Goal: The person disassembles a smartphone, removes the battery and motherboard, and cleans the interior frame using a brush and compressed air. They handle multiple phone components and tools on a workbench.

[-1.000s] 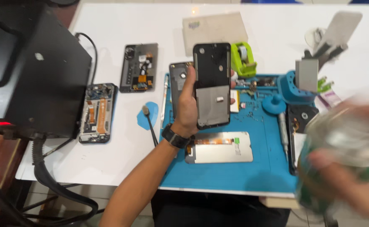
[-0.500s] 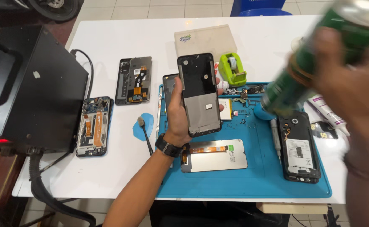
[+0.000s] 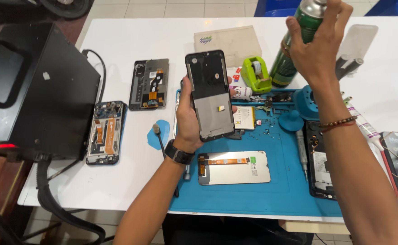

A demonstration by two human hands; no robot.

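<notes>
Clutter on a white table with a blue mat

A black box fills the table's left edge, with two opened phones just beside it. On the mat lie a screen panel near the front edge and a black phone toward its right side. A green tape dispenser and a beige case sit near the table's far edge.

Single head-worn view, steeply down, close over white table, perhaps arm's reach.

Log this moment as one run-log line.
left hand: holds phone frame upright | right hand: grips green spray can | blue mat: screen panel
</notes>
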